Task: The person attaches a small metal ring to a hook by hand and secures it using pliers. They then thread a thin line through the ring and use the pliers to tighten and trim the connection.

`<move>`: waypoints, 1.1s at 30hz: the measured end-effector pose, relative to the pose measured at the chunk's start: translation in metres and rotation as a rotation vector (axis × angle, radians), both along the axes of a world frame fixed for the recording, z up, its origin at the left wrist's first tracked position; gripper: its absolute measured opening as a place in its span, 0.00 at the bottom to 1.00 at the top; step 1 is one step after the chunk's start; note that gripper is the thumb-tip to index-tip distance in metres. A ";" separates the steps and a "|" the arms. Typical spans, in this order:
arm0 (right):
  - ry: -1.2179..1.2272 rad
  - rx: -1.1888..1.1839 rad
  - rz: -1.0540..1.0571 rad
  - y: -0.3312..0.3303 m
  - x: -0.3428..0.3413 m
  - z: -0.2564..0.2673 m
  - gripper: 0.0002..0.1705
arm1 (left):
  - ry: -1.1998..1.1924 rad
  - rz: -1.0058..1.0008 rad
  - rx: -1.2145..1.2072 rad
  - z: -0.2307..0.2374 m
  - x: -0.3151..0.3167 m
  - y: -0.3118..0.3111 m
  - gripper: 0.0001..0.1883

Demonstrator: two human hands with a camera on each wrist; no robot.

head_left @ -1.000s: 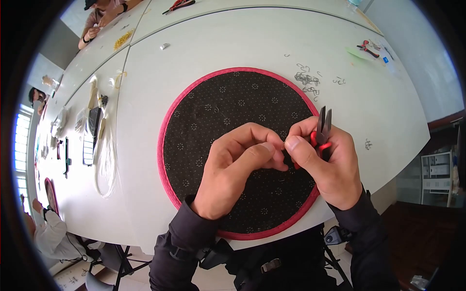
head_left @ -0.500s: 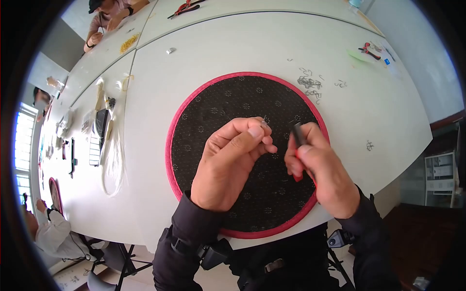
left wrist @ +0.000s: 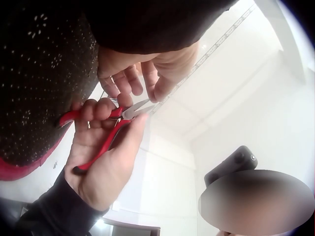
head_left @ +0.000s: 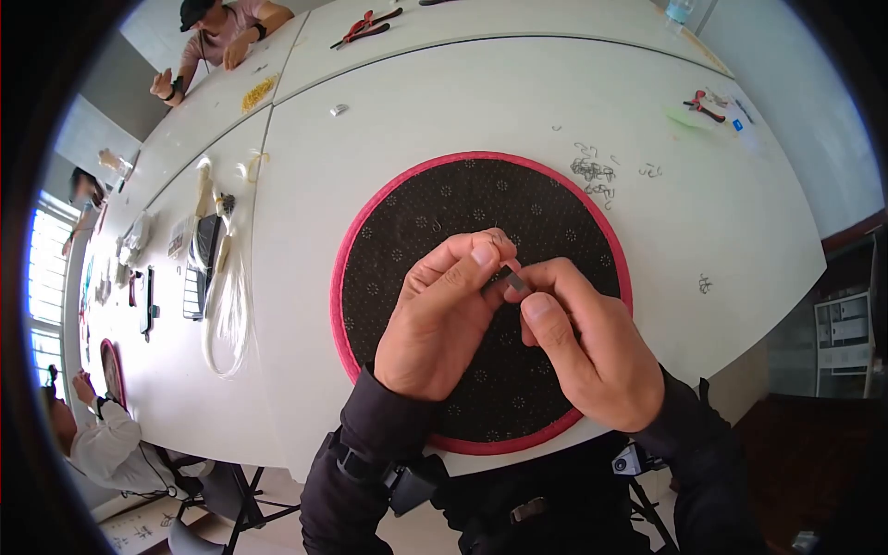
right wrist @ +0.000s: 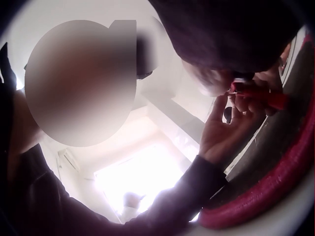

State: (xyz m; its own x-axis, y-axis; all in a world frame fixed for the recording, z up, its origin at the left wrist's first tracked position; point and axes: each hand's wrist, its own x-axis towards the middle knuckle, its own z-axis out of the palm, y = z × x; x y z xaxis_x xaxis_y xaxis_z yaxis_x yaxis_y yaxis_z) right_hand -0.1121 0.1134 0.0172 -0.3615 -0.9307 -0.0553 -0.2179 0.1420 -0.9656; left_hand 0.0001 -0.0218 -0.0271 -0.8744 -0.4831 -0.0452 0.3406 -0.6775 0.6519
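My right hand [head_left: 597,347] holds red-handled pliers [left wrist: 109,140], fingers curled round the handles; in the left wrist view their metal jaws reach up to my left hand's fingertips. My left hand [head_left: 439,310] pinches something tiny between thumb and forefinger, too small to make out. Both hands are over a round black mat [head_left: 481,398] with a red rim, the fingertips close together. In the right wrist view the pliers' red handle [right wrist: 263,97] shows beside my left hand [right wrist: 229,132]. On the mat beyond the hands lies a small wire piece [head_left: 437,225].
Small wire hooks [head_left: 592,171] lie in a pile beyond the mat, with a few more [head_left: 705,284] at the right. Other pliers [head_left: 705,106] lie far right and more [head_left: 367,29] at the back. White strands [head_left: 227,319] lie left. Other people sit around the table.
The right hand turned the pliers from pointing up to pointing at the left hand, and moved left and down to meet it. The left hand's thumb and forefinger came together in a pinch.
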 end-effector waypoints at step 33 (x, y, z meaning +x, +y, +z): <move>0.120 -0.046 0.021 -0.001 0.004 -0.004 0.12 | -0.035 -0.014 -0.078 0.006 -0.001 0.001 0.10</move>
State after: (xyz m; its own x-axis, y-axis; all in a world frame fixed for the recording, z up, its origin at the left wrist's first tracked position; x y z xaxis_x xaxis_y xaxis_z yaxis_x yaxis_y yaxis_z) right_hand -0.1085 0.1128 0.0130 -0.3432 -0.9388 0.0300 -0.3345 0.0923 -0.9379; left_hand -0.0006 -0.0209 -0.0216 -0.8795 -0.4743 -0.0384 0.3080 -0.6289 0.7139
